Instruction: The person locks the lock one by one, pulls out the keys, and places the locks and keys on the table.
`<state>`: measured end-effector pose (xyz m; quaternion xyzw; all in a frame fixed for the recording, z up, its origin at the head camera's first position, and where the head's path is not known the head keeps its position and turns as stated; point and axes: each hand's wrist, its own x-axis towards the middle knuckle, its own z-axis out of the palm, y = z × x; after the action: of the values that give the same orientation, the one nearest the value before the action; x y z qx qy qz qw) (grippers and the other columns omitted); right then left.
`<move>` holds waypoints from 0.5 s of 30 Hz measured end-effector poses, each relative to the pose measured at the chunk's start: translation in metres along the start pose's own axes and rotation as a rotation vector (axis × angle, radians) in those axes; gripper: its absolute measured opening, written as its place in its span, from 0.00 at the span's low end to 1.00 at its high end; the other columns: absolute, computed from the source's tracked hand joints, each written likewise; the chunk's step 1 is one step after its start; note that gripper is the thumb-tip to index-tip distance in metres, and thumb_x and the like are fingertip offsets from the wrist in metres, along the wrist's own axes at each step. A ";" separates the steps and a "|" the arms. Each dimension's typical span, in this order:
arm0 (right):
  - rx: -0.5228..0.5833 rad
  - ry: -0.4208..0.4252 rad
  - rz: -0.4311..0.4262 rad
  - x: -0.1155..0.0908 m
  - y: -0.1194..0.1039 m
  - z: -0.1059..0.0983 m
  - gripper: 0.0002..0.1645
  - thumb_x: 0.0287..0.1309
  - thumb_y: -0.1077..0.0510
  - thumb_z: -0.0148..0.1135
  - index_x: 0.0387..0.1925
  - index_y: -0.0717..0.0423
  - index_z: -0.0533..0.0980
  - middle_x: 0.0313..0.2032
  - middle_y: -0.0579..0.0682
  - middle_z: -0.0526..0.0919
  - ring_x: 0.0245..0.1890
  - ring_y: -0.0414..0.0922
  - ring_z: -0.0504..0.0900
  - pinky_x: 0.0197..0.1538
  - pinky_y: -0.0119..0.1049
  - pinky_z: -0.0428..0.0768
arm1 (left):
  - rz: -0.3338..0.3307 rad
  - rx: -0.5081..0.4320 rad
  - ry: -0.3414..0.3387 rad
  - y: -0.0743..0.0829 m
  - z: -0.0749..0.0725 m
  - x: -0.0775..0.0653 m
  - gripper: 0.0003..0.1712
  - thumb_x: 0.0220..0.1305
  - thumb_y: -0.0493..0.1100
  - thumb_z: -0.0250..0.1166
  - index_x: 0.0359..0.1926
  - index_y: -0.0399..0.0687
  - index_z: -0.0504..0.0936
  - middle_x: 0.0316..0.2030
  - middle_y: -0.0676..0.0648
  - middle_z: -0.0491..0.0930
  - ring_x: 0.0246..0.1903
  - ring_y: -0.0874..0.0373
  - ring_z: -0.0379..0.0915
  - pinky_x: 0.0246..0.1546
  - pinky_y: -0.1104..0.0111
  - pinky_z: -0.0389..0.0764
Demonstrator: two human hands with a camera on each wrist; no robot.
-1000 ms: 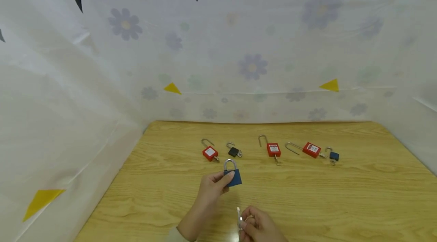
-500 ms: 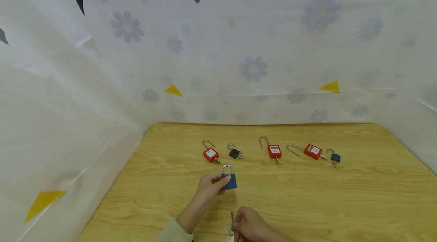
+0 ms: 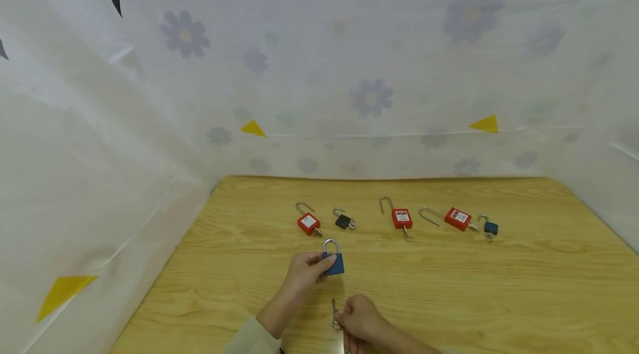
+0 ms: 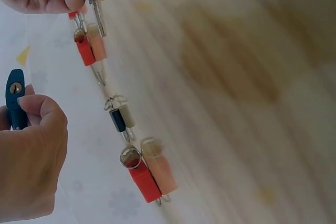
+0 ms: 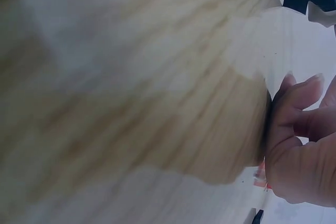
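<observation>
My left hand (image 3: 302, 275) pinches a blue padlock (image 3: 335, 265) between thumb and fingers above the table, its silver shackle pointing up and looking closed. In the left wrist view the padlock's underside with a brass keyhole (image 4: 16, 88) faces the camera. Nearer to me and slightly right, my right hand (image 3: 363, 318) pinches a metal key (image 3: 334, 306) on a ring, the blade pointing up toward the padlock. Key and padlock are apart. In the right wrist view the right hand (image 5: 302, 150) shows curled fingers, and the key is hidden.
On the wooden table (image 3: 239, 298), a row of padlocks with raised shackles lies behind my hands: red ones (image 3: 308, 223) (image 3: 401, 218) (image 3: 457, 218), a black one (image 3: 342, 222) and a small dark blue one (image 3: 491, 228). Keys hang from them. Flower-patterned sheeting (image 3: 369, 97) encloses the back and sides.
My left hand and the blue padlock have shifted slightly left and lower in view. My right hand has turned and moved left with the key, bringing it under the padlock.
</observation>
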<state>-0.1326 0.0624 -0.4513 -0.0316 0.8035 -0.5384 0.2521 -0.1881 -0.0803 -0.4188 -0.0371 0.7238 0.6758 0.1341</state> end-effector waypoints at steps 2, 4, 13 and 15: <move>0.000 0.004 -0.003 -0.001 0.000 0.000 0.16 0.60 0.64 0.53 0.16 0.61 0.68 0.05 0.43 0.72 0.02 0.30 0.65 0.09 0.20 0.64 | -0.006 -0.005 0.006 0.001 0.000 0.000 0.20 0.61 0.42 0.63 0.47 0.29 0.79 0.29 0.53 0.80 0.27 0.65 0.70 0.31 0.74 0.76; 0.006 0.010 -0.001 -0.001 0.000 0.000 0.16 0.60 0.64 0.53 0.16 0.61 0.68 0.04 0.42 0.71 0.02 0.30 0.65 0.08 0.20 0.63 | -0.017 -0.004 0.013 0.002 0.001 0.000 0.20 0.60 0.42 0.63 0.47 0.30 0.79 0.29 0.53 0.80 0.27 0.65 0.70 0.31 0.74 0.76; 0.109 -0.003 0.007 -0.001 0.004 -0.001 0.16 0.60 0.61 0.54 0.18 0.61 0.68 0.05 0.42 0.72 0.03 0.29 0.66 0.09 0.18 0.63 | -0.027 0.067 -0.003 0.000 0.003 0.005 0.20 0.59 0.43 0.64 0.47 0.31 0.80 0.30 0.52 0.81 0.27 0.64 0.71 0.31 0.72 0.77; 0.134 -0.007 0.017 -0.002 0.004 -0.002 0.16 0.61 0.61 0.54 0.18 0.62 0.69 0.05 0.42 0.72 0.03 0.29 0.66 0.09 0.18 0.63 | -0.026 0.088 -0.016 0.001 0.005 0.006 0.20 0.58 0.42 0.65 0.47 0.31 0.80 0.31 0.51 0.82 0.27 0.65 0.72 0.31 0.72 0.77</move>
<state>-0.1308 0.0668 -0.4536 -0.0098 0.7649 -0.5888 0.2610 -0.1929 -0.0742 -0.4196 -0.0354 0.7511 0.6419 0.1502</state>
